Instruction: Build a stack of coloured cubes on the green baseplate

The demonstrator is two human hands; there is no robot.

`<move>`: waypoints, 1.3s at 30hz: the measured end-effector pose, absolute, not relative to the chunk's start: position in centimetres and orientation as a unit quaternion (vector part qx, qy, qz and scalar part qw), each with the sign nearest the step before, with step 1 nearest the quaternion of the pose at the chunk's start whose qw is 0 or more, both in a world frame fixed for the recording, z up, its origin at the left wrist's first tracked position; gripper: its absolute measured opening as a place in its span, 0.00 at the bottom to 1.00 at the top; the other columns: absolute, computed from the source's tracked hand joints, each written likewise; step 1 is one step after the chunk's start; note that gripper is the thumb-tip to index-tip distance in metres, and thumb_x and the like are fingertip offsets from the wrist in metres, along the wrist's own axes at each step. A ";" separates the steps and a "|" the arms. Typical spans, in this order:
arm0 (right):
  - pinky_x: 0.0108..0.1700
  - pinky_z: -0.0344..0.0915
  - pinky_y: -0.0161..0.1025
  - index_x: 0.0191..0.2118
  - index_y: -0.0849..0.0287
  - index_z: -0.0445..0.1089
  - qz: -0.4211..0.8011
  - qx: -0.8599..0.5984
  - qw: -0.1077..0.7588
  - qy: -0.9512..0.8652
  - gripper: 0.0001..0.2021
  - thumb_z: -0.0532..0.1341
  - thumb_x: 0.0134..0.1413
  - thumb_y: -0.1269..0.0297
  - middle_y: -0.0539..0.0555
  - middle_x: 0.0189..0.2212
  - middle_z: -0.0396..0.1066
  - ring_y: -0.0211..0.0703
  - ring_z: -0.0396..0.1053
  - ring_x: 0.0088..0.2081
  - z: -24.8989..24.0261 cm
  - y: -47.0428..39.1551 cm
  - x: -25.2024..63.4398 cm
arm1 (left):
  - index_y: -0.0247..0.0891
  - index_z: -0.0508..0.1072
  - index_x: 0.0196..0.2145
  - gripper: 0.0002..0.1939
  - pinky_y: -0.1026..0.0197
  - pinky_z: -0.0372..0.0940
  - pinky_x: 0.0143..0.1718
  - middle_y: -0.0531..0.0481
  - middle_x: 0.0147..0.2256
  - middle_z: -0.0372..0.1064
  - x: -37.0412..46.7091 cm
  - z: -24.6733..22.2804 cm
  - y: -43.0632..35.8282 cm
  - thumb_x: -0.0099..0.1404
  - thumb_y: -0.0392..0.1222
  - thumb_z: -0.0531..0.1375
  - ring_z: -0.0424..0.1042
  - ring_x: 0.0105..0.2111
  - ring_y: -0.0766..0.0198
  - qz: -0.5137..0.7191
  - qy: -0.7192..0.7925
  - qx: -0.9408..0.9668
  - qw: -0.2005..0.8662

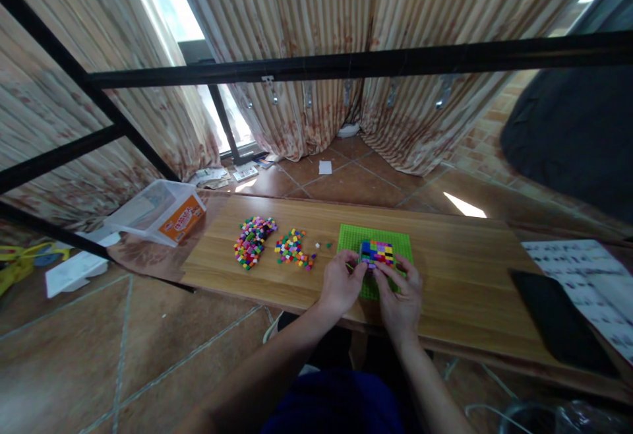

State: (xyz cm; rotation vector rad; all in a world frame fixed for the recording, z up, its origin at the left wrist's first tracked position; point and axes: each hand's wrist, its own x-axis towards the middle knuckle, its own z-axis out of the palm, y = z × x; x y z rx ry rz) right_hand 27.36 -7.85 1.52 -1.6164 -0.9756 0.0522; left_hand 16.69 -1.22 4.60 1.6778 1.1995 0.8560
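Observation:
A green studded baseplate [376, 230] lies on the wooden table, slightly right of the middle. On it sits a flat block of coloured cubes [378, 250], in blue, purple, yellow, red and orange. My left hand [341, 283] is closed at the block's front left corner, thumb and fingers pressed against it. Around the right side and front edge curl the fingers of my right hand [401, 297], with the thumb near the left one. Any single cube between the fingertips is too small to make out.
Left of the baseplate lie a smaller pile of loose cubes [293, 249] and a larger pile [252, 241]. A clear plastic bin [148, 213] with an orange label stands beyond the table's left end. A black tablet-like slab [561, 322] and printed sheets [588, 282] are at the right.

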 end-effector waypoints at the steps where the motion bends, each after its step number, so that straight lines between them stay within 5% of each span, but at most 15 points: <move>1: 0.54 0.63 0.52 0.37 0.52 0.79 0.021 -0.692 0.589 -0.416 0.12 0.62 0.55 0.53 0.57 0.52 0.66 0.48 0.64 0.51 1.4 -7.8 27.3 | 0.38 0.73 0.35 0.06 0.64 0.62 0.30 0.52 0.29 0.72 16.8 4.6 -1.1 0.62 0.42 0.61 0.68 0.26 0.66 0.343 0.483 0.672 0.444; 25: 0.53 0.62 0.49 0.45 0.60 0.74 0.111 -0.710 0.610 -0.333 0.20 0.62 0.51 0.53 0.59 0.45 0.73 0.47 0.69 0.47 1.9 -6.3 27.8 | 0.36 0.72 0.33 0.09 0.65 0.62 0.30 0.55 0.25 0.69 18.1 4.2 -0.1 0.52 0.36 0.66 0.68 0.25 0.68 0.347 0.506 0.596 0.519; 39: 0.47 0.65 0.45 0.46 0.59 0.74 0.114 -0.712 0.619 -0.312 0.21 0.61 0.54 0.49 0.59 0.44 0.73 0.47 0.70 0.45 2.3 -7.8 28.4 | 0.35 0.74 0.36 0.07 0.66 0.62 0.29 0.52 0.29 0.72 16.0 3.2 -0.2 0.57 0.37 0.63 0.68 0.27 0.68 0.383 0.479 0.584 0.532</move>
